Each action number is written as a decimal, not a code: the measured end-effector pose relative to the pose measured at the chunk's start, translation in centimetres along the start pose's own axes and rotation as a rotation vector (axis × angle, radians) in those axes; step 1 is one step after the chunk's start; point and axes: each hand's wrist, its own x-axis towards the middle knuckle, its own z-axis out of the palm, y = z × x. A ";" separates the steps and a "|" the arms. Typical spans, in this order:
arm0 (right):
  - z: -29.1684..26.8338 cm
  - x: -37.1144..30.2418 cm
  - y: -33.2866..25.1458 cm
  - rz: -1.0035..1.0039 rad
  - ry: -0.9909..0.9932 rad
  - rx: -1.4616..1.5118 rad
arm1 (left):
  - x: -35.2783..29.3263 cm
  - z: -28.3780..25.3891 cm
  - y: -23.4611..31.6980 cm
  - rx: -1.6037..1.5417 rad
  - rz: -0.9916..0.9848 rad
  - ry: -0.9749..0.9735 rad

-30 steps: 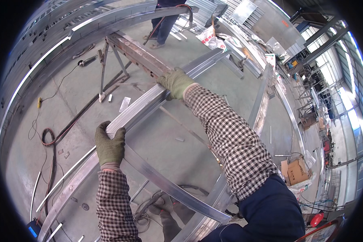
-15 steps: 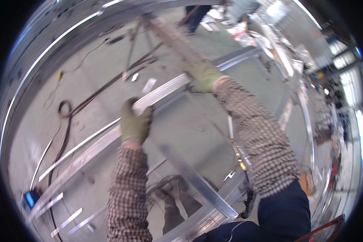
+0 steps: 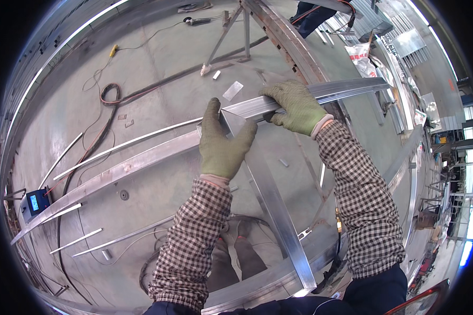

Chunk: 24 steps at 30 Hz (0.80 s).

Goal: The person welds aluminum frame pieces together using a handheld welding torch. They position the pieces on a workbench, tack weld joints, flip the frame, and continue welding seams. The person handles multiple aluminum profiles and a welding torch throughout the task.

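A silver metal profile with a mitred end runs from between my hands toward the upper right. My right hand, in a green knit glove, is closed round it a little way from that end. My left hand, gloved alike, has its thumb and fingers spread about the slanted end face. Whether its palm presses on the metal is hidden. A long bar reaches that corner from the lower left. From below my left hand a flat silver crosspiece slopes down toward my body.
A rusty steel beam on legs stands beyond my hands. Cable loops across the floor at left, near a blue-screened box. Another person's legs are at the top. Metal strips lie lower left.
My view has shifted, so the scene sits differently in it. The thumb and fingers of my left hand have spread wider at the profile's end. My right hand still grips the profile.
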 end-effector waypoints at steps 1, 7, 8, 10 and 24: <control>0.0 0.0 -0.1 0.000 0.007 0.007 | -0.4 0.0 -0.1 -0.049 0.029 0.003; -0.2 -0.1 -0.3 -0.001 -0.006 0.000 | -0.9 -0.1 -0.8 -0.103 0.100 -0.011; -0.2 0.0 -0.2 -0.019 0.020 -0.016 | -0.8 0.0 -0.9 -0.108 0.098 -0.010; 0.1 0.0 0.0 -0.050 0.038 -0.020 | -0.8 0.2 -1.1 -0.121 0.108 0.002; 0.3 -0.2 0.7 0.012 -0.039 0.001 | -0.5 1.0 -1.5 -0.202 0.108 0.038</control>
